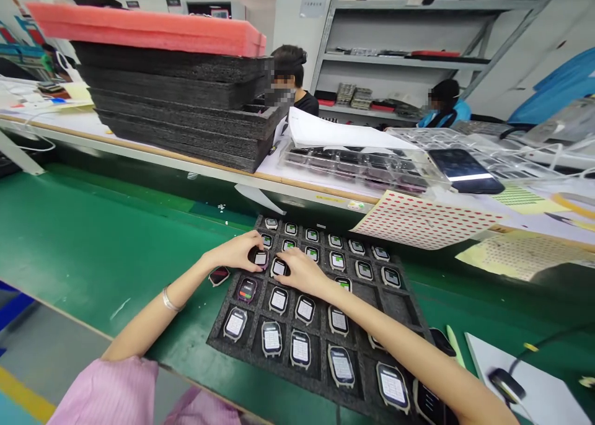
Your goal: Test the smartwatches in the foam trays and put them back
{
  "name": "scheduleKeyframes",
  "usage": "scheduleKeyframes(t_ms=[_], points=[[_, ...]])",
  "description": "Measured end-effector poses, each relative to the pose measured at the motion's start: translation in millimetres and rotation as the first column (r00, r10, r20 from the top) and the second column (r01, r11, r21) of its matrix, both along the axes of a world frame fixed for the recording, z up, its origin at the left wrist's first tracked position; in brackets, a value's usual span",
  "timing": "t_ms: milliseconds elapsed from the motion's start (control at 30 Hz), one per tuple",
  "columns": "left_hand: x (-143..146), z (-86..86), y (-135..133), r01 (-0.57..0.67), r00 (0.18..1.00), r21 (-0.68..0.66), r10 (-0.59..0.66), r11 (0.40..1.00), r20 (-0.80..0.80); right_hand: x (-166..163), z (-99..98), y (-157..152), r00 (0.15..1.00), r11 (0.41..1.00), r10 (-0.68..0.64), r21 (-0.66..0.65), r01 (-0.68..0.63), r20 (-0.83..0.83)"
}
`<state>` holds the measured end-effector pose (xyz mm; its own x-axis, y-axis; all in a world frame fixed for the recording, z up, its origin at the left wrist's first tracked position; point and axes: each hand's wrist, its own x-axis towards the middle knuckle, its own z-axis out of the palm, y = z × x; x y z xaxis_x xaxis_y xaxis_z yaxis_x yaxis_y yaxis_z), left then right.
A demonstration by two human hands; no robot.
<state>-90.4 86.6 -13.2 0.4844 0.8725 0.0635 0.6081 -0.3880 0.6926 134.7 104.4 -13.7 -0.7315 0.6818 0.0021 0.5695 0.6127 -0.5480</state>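
A black foam tray (260, 316) with rows of square pockets lies on the green bench, most pockets holding a smartwatch case without a strap. My left hand (238, 251) grips a purple-rimmed smartwatch (261, 259) by its edges, thumb below and fingers above, at the tray's left side. Just to its right, my right hand (304, 271) pinches a silver smartwatch (279, 267) with a lit white screen. Nearby in the tray sits another purple smartwatch (247, 290) showing red and green on its screen. One dark smartwatch (219, 276) rests on the bench beside my left wrist.
A raised shelf (186, 158) runs behind the tray, bearing stacked black foam trays (181, 103) under pink foam (149, 28), clear plastic trays (353, 165) and a phone (465, 170). A sticker sheet (423, 219) overhangs its edge. A white box (525, 375) with a cabled device stands right. Two people sit beyond.
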Motion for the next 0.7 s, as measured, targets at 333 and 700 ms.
scheduleKeyframes(t_ms=[333,700], points=[[47.9,53.3,-31.7,0.114,0.519,-0.285,0.188,0.952,0.834,76.1,56.1,-41.7,0.68,0.78,-0.343,-0.6,-0.179,-0.648],[103.8,59.1,-55.7,0.344,0.37,-0.563,0.442,0.752,0.817,92.9,49.5,-65.4,0.547,0.798,-0.543,-0.594,0.101,-0.637]])
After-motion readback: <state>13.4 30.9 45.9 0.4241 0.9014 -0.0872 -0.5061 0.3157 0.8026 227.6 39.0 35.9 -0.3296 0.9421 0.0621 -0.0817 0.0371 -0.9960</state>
